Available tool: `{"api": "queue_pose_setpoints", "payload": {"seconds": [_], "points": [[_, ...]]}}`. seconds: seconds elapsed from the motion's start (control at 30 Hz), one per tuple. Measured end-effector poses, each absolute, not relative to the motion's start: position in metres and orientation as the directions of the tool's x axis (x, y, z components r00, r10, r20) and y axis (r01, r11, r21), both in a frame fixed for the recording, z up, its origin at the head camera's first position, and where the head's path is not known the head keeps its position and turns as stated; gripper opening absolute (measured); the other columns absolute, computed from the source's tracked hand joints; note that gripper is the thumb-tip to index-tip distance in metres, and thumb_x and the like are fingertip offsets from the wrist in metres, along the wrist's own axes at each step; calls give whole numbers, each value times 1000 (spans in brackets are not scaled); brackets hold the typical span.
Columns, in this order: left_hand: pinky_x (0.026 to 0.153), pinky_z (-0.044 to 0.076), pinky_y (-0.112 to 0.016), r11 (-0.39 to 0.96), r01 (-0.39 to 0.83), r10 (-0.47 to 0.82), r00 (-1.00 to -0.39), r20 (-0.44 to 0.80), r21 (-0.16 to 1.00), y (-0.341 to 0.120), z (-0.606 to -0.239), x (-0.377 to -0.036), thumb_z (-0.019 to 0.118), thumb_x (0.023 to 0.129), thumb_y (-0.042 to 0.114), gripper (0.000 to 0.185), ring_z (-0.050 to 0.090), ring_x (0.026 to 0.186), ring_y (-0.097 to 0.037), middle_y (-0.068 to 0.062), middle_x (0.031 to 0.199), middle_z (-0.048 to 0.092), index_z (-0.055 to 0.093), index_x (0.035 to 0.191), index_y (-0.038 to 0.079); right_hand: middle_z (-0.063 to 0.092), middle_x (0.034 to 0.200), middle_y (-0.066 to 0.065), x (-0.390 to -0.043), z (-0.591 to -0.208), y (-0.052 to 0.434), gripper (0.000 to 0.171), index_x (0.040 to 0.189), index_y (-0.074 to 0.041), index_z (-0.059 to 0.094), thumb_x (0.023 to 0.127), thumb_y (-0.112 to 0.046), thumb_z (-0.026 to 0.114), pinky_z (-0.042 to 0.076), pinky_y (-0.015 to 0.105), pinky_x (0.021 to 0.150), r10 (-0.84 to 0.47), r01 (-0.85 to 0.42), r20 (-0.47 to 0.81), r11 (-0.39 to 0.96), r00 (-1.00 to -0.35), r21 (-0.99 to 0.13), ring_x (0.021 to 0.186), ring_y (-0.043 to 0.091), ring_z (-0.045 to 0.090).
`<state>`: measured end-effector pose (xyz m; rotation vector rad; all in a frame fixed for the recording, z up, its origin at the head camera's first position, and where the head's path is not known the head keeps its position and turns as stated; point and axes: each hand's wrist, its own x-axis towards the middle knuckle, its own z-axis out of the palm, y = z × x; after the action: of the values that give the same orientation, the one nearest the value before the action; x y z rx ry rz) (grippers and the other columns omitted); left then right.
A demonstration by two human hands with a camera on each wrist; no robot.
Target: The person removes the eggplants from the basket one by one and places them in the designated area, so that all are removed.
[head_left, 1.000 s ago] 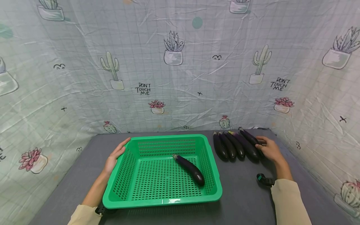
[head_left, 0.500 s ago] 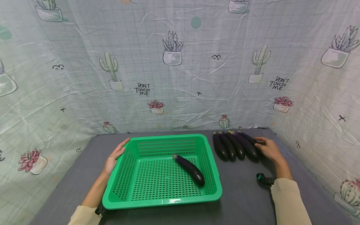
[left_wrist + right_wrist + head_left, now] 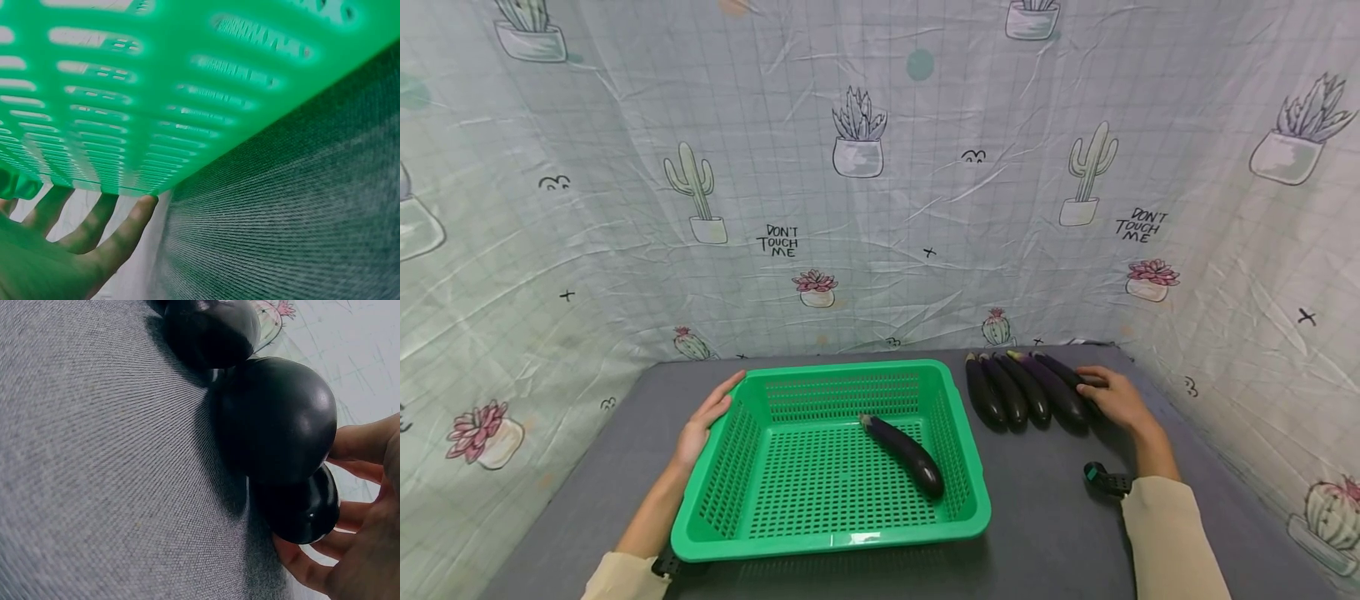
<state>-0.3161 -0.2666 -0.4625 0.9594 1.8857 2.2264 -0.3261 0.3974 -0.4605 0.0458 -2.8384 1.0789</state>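
Right hand (image 3: 1118, 398) still curled around the far-right eggplant (image 3: 1070, 375) of the row, row slightly settled, nothing lifted yet; left hand (image 3: 703, 418) flat and unmoved against green basket (image 3: 831, 540), one eggplant in basket (image 3: 904, 453).

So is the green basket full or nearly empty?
Nearly empty: the green basket holds just one eggplant; the other eggplants lie outside on the table.
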Motion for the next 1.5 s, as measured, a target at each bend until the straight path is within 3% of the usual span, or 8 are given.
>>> {"api": "queue_pose_setpoints", "payload": {"seconds": [0.4, 0.63, 0.97, 1.2, 1.5], "points": [[107, 52, -22, -279, 300, 439, -805, 399, 912, -266, -460, -316, 17, 116, 13, 52, 57, 135, -5, 12, 156, 49, 10, 166, 5, 46, 145, 43, -325, -459, 397, 50, 149, 9, 45, 106, -15, 55, 49, 66, 100, 22, -47, 94, 743, -995, -667, 132, 59, 48], [104, 51, -17, -186, 365, 397, -821, 409, 912, -268, -460, -314, 19, 116, 13, 52, 56, 133, 0, 16, 156, 45, 10, 165, -2, 46, 146, 42, -328, -459, 396, 50, 149, 8, 46, 106, -16, 57, 48, 67, 101, 7, -53, 85, 737, -996, -674, 132, 58, 47], [106, 51, -19, -235, 325, 419, -817, 397, 916, -268, -460, -315, 18, 116, 13, 53, 56, 135, -2, 15, 156, 47, 8, 166, 0, 46, 146, 42, -326, -458, 397, 50, 148, 8, 47, 106, -17, 57, 46, 69, 102, -16, -78, 96, 730, -995, -679, 134, 59, 45], [105, 50, -16, -174, 361, 399, -825, 400, 916, -266, -459, -315, 19, 115, 13, 53, 55, 133, 1, 17, 155, 45, 9, 165, -3, 49, 144, 41, -324, -458, 398, 49, 146, 8, 49, 106, -18, 58, 45, 70, 102, -9, -82, 111, 734, -994, -674, 133, 59, 46], [107, 52, -21, -319, 280, 451, -795, 405, 906, -266, -460, -315, 16, 115, 12, 52, 58, 133, -2, 12, 155, 50, 8, 166, 4, 47, 145, 41, -326, -460, 400, 50, 147, 7, 48, 106, -19, 57, 44, 70, 103, 1, -69, 103, 732, -995, -678, 134, 59, 44]]}}
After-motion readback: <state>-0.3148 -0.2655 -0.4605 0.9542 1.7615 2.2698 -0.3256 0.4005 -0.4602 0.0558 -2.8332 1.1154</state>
